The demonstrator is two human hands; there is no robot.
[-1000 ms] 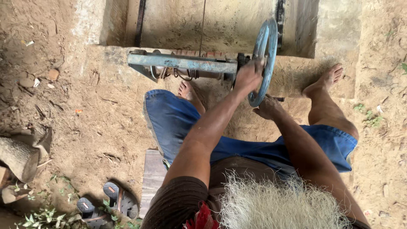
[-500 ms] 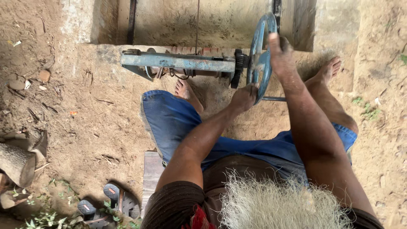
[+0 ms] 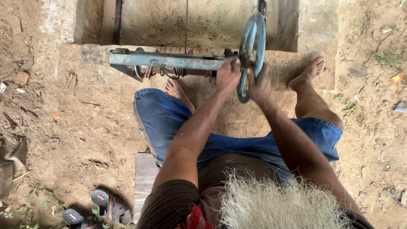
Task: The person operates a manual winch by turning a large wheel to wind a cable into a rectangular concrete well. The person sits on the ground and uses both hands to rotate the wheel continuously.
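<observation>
2 hands — left hand [image 3: 227, 77], right hand [image 3: 259, 85] — grip the blue wheel [image 3: 251, 51].

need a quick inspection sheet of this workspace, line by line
surface: bare dirt ground, concrete pit edge
job's things: blue metal wheel upright on a steel bar frame
clutter: sandals, small stones and scraps, wooden plank
grippers: left hand and right hand both grip the wheel rim
cables: thin line running down into the pit; wire coils under the bar
surroundings: concrete pit, sparse weeds
</observation>
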